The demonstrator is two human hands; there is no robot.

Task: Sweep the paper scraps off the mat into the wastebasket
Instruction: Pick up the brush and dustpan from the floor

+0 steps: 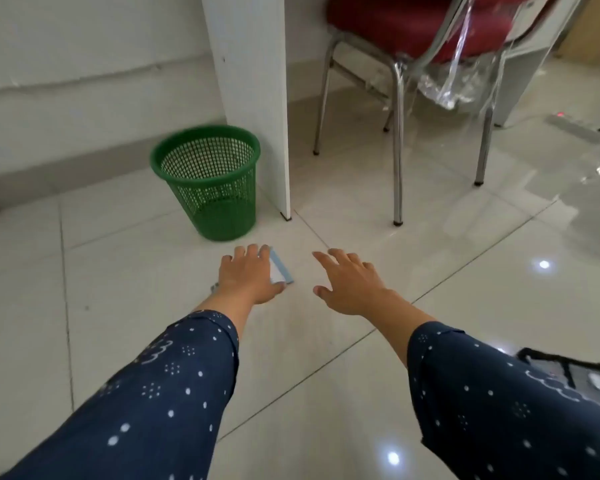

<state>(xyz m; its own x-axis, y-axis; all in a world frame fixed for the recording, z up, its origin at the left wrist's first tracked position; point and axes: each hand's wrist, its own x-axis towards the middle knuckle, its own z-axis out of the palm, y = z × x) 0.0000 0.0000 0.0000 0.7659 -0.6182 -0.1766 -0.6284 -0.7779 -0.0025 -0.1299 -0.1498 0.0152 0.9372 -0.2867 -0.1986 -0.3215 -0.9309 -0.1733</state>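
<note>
Left hand [248, 275] grips a small blue-edged white tool [280, 270], likely a brush or scraper; right hand [349, 284] spread, empty. Green wastebasket [207, 181] stands just ahead on floor. Mat [568, 372] at lower right edge; scraps not visible. Advice: keep tool level while carrying to bin.

Head view, down over floor [326, 323]

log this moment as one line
left hand: holds small white-and-blue flat item | right hand: open, empty | green mesh plastic wastebasket: upright, ahead
</note>
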